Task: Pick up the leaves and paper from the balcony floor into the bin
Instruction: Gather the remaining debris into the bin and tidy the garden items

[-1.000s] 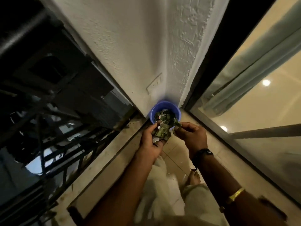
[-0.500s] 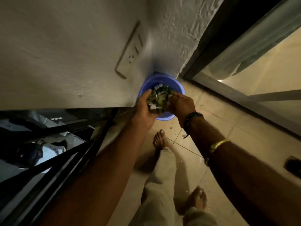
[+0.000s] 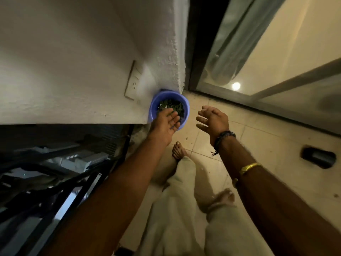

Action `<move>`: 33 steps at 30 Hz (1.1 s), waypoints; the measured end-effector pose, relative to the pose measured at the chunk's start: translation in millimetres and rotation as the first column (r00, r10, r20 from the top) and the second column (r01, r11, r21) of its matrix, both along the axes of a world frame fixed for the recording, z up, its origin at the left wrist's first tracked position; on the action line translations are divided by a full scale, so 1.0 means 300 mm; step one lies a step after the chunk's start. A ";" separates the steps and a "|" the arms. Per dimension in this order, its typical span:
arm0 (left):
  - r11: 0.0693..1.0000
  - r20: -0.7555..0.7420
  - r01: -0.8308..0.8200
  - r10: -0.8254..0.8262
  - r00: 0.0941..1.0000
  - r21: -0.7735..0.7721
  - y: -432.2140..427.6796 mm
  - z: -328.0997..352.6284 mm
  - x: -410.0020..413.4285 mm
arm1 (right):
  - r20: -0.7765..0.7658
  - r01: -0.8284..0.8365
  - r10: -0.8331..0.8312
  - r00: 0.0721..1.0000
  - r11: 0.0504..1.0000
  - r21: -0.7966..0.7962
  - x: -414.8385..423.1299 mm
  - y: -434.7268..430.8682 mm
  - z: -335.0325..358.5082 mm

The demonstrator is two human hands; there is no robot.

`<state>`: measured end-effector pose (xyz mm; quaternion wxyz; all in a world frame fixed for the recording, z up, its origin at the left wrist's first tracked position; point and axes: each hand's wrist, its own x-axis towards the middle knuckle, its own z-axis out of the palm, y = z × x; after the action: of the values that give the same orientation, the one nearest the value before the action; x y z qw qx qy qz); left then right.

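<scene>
Our left hand [image 3: 167, 124] is released: the fingers lie straight and close together, holding nothing, stretched over the near rim of the blue bin [image 3: 186, 107]. Just beyond the fingertips, inside the bin, lies a heap of dark green leaves [image 3: 172, 105]. We cannot tell whether the fingertips touch them, nor whether paper is mixed in.

Our right hand [image 3: 212, 119] is released too, its fingers spread and loosely bent, with nothing in it. It hangs in the air to the right of the bin and apart from it, level with the left hand. Behind it on the wrist sits a dark braided band [image 3: 224, 137], and further back along the forearm a gold bangle [image 3: 250, 166].

The bin stands on the floor, pushed against the corner of a rough white wall [image 3: 73, 71]. On that wall, left of the left hand, is a pale socket plate [image 3: 133, 80].

Under both hands spreads the beige tiled floor [image 3: 258, 137], where a few small specks [image 3: 186, 138] lie near the bin. Nearer to us than the hands are our bare feet [image 3: 178, 149] and light trousers [image 3: 175, 209]. Beyond the right hand runs a glass door [image 3: 287, 58] with a grey curtain [image 3: 236, 43] behind it. Left of our left forearm is a dark railing [image 3: 73, 182].
</scene>
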<state>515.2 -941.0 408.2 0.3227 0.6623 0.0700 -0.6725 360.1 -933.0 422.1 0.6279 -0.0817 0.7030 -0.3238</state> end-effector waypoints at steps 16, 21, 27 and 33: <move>0.719 0.018 0.630 -0.655 0.756 -0.294 0.383 0.703 -0.857 | -0.100 0.486 -0.547 0.831 0.802 -0.346 -0.736 0.698 0.703; 0.586 0.025 0.744 -0.780 0.625 -0.321 0.607 0.744 -1.142 | -0.104 0.600 -0.681 0.725 0.698 -0.390 -0.947 0.956 0.743; 0.380 0.024 0.859 -0.910 0.413 -0.343 0.850 0.771 -1.469 | -0.172 0.727 -0.830 0.531 0.550 -0.412 -1.195 1.253 0.762; 0.085 0.028 0.932 -0.995 0.101 -0.352 1.066 0.760 -1.859 | -0.195 0.852 -0.947 0.255 0.315 -0.419 -1.460 1.520 0.741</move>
<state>-42.4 -621.2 636.3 -0.1236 0.4092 -0.4472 -0.7857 -78.1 -476.9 644.3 0.1504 0.1997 0.6914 -0.6779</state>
